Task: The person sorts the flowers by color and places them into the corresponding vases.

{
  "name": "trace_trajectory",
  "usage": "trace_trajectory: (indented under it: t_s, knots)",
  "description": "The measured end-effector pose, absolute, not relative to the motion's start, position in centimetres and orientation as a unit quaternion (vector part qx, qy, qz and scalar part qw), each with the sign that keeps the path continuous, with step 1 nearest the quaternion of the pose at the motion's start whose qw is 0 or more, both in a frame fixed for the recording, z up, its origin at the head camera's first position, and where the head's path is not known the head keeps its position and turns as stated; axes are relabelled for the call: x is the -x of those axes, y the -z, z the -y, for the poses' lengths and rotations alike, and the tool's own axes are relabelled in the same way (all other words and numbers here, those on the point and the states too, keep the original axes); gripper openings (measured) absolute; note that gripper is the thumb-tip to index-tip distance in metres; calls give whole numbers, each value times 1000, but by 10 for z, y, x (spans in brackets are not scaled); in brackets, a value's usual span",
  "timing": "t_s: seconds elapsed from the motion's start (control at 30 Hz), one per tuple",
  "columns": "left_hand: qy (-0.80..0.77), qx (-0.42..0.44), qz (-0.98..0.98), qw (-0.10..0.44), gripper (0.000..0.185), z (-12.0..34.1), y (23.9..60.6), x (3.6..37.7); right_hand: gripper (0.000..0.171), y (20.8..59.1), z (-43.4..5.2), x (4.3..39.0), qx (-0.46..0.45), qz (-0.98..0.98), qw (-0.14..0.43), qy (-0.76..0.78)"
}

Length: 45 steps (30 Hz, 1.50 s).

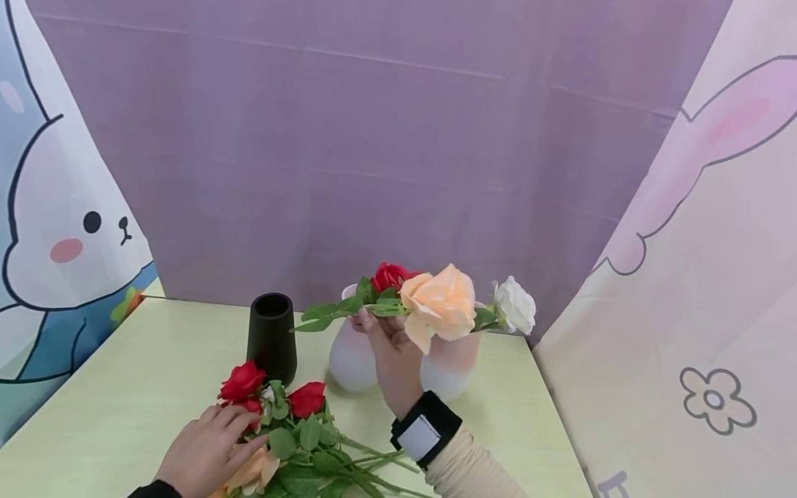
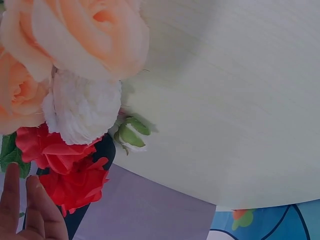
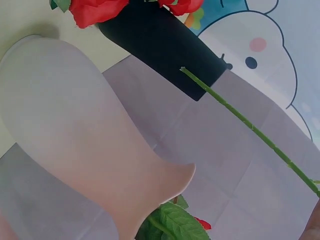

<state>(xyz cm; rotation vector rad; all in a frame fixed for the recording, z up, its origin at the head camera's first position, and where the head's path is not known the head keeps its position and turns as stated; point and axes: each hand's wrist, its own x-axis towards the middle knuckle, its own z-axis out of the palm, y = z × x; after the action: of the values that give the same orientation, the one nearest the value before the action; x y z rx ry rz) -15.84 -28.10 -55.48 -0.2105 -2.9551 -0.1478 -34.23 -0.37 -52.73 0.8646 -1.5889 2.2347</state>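
My right hand (image 1: 398,363) pinches a peach rose (image 1: 438,304) by its stem, just in front of two pale vases. In the right wrist view the bare green stem (image 3: 255,129) runs out from the fingers, its tip overlapping the black vase (image 3: 165,50). My left hand (image 1: 208,446) rests on a heap of cut flowers, its fingers over the red roses (image 1: 243,382). The left wrist view shows peach blooms (image 2: 95,40), a white flower (image 2: 82,105) and a green bud (image 2: 132,135) in that heap.
The left pale vase (image 1: 351,360) and right pink-and-white vase (image 1: 451,370) stand side by side, partly hidden by my right hand. A white rose (image 1: 515,306) leans out at right; a red rose (image 1: 392,277) shows behind the peach one. A purple cloth (image 1: 398,138) backs the table.
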Motion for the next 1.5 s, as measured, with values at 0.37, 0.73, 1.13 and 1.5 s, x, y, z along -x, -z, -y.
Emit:
trace_trajectory:
  t_s: [0.37,0.73,1.13,1.5]
  knots:
    - [55,79,990,100,61,300,596,173,27,505,2,325,-290,533,138,-783]
    - [46,77,991,99,44,269,530,147,31,504,-3,330,-282,513,133,-800]
    - [43,68,991,104,45,274,541,149,30,492,5,324,-268,579,66,-767]
    - [43,68,993,85,43,271,535,145,22,458,29,318,-294,612,113,-726]
